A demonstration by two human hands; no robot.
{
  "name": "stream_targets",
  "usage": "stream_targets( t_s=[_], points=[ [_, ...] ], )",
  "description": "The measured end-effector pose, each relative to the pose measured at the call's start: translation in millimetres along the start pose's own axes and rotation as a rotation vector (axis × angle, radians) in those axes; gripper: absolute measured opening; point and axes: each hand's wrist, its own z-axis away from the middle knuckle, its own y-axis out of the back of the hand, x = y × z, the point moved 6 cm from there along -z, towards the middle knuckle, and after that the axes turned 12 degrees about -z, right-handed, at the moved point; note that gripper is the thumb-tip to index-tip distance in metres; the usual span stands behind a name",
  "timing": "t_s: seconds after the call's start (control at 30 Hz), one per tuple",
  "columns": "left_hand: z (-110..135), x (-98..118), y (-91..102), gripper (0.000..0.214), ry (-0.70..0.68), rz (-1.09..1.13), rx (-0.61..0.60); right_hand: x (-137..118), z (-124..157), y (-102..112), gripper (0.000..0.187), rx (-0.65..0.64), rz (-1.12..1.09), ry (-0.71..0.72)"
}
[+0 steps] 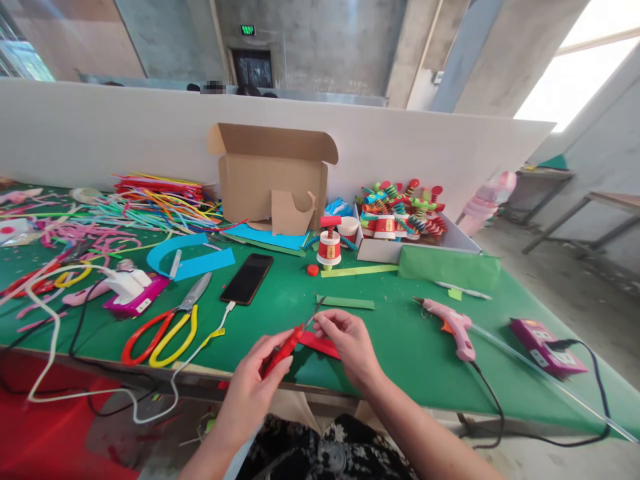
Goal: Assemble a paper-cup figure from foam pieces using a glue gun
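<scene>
My left hand (253, 387) is closed round the red handles of a small pair of scissors (289, 345), whose blades point up and right. My right hand (350, 343) pinches a strip of red paper (320, 345) beside the blades, just above the near edge of the green table (390, 333). A thin green paper strip (346, 302) lies on the table just beyond my hands.
Large scissors with red and yellow handles (165, 327), a black phone (247, 278), a pink glue gun (453, 327) with cable, a cardboard box (273, 177), a finished red cup toy (329, 245), a white box of similar toys (400, 213) and heaps of coloured pipe cleaners (155, 197) are spread around.
</scene>
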Motion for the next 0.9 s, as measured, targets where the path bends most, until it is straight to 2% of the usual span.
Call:
stream_targets(
  t_s=[0.1,0.23,0.3,0.37,0.53,0.67,0.8,0.9],
  points=[
    [2,-6,-8.2,0.061,0.171,0.248,-0.098,0,-1,1,0.031,-0.002,-0.013,-0.019],
    [4,-10,-8.4,0.068,0.247,0.457,-0.107,5,4,-6,0.031,-0.063,-0.026,-0.057],
    [5,-15,2.4,0.065,0.259,0.462,-0.053,15,13,-20,0.027,-0.197,0.032,-0.094],
    [8,-21,21.0,0.061,0.249,0.417,0.035,29,29,-39,0.019,-0.385,0.148,-0.126],
    [21,-31,73.6,0.060,0.158,0.166,0.209,54,68,-77,0.020,-0.788,0.517,0.038],
    [26,-27,93.5,0.045,-0.031,-0.318,0.298,68,85,-87,0.009,-1.084,0.651,0.113],
    [24,-19,85.2,0.035,-0.258,-0.699,0.365,72,87,-89,0.011,-1.188,0.876,0.275],
    [22,-17,73.8,0.035,-0.383,-0.868,0.318,55,81,-82,0.016,-1.103,0.932,0.395]
  ],
)
